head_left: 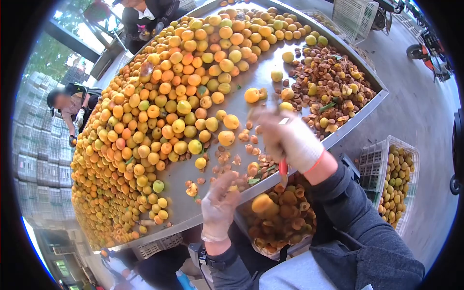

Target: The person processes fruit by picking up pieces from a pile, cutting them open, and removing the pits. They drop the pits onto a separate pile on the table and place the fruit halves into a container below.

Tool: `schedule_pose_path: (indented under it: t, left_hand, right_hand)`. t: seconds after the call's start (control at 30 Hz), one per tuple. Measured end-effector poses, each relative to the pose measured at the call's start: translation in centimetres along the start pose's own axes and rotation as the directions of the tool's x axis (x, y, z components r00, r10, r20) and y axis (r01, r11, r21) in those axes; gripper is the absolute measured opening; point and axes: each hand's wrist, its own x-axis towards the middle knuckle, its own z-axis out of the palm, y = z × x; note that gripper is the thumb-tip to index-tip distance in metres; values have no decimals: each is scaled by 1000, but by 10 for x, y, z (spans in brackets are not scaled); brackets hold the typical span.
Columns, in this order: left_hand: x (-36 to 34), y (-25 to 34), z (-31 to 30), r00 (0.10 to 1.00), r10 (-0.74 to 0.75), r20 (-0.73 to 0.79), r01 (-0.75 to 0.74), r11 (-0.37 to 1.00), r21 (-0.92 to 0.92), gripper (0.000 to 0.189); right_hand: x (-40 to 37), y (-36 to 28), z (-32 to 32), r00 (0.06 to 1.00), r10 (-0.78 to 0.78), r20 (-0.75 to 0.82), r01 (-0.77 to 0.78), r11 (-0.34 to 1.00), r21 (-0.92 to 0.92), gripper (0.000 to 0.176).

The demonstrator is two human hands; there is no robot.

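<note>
My left hand (220, 205), in a pale glove, is above the table's near edge, its blurred fingers stretched out and apart. No held fruit can be made out in it. My right hand (292, 137), also gloved and smeared by motion, is closed around a red-handled knife (283, 166); the blade is not clear. A blurred apricot (262, 203) appears over the container of opened apricots (282, 227) below the table edge. Apricot stones (227, 159) and fruit scraps lie on the metal between my hands. Some whole apricots (226, 138) sit just beyond.
A large heap of apricots (159, 106) covers the metal table's (181, 212) left and far side. Brown stones (333, 77) are piled at the right corner. A crate of apricots (396, 186) stands on the floor at right. Other people (72, 104) are at the far and left sides.
</note>
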Motion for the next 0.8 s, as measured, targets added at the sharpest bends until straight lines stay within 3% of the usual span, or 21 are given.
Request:
schedule_pose_path:
  t: [0.03,0.07,0.1,0.13,0.17,0.2,0.23,0.3,0.33,0.4,0.43,0.53,0.57,0.6,0.67,0.7,0.73,0.77,0.8]
  left_hand:
    - [8,0,-1,992,48,-120,-37,995,88,36]
    - [16,-2,-3,967,106,-232,-65,981,181,33]
    - [28,-7,-8,943,214,-255,-127,939,319,34]
    - [40,-7,-12,946,213,-243,-128,937,324,34]
    - [55,-2,-14,924,339,-177,-188,805,563,34]
    - [70,1,-14,893,443,-81,-234,610,757,35]
    - [88,2,-14,896,437,-75,-234,609,758,35]
    - [123,-1,-13,893,449,-6,-199,409,891,36]
    - [133,-7,-10,893,451,-6,-200,408,891,36]
    - [150,-22,-6,959,284,16,-129,386,914,36]
    - [155,-34,-7,940,340,17,-156,386,909,39]
    - [144,-22,6,958,286,28,-111,278,954,46]
    - [142,-24,6,966,260,-8,-67,281,957,52]
    - [136,-26,5,965,262,-10,-66,281,957,52]
    - [120,-24,3,962,272,14,-130,413,901,51]
    - [105,-12,10,968,243,-59,-112,634,765,51]
    - [94,-9,8,967,247,-68,-108,631,768,51]
    - [82,-8,3,988,107,-113,-68,949,309,52]
    - [71,-8,-3,997,-29,-78,9,969,-246,53]
  right_hand:
    - [10,-2,-13,992,125,-22,-92,833,546,18]
    - [16,-26,-8,898,399,-183,-14,442,897,22]
    - [19,-18,-12,873,474,-115,-49,320,946,22]
    - [21,-4,-15,843,536,-39,-75,189,979,22]
    - [17,4,-7,780,625,-40,-223,338,914,21]
    - [11,8,0,786,614,67,-342,342,875,19]
    - [7,8,5,815,573,81,-342,364,867,19]
    - [6,-5,11,837,547,24,-338,482,808,23]
    - [6,-9,10,838,545,24,-337,482,809,23]
    - [6,-12,6,865,500,-55,-308,614,727,28]
    - [4,-10,3,865,502,-26,-337,618,710,33]
    - [-5,-29,-1,842,539,-30,-404,665,628,32]
    - [-4,-31,3,855,510,-100,-406,775,484,33]
    - [-7,-27,6,856,508,-98,-405,776,483,33]
    - [-10,-13,14,938,256,-231,-208,955,213,30]
    - [-11,-20,11,926,358,-119,-331,922,198,27]
    - [-13,-17,12,929,354,-110,-328,923,201,27]
    - [-14,-12,16,940,333,-69,-310,922,231,24]
    - [-16,-9,20,950,310,-26,-293,920,261,22]
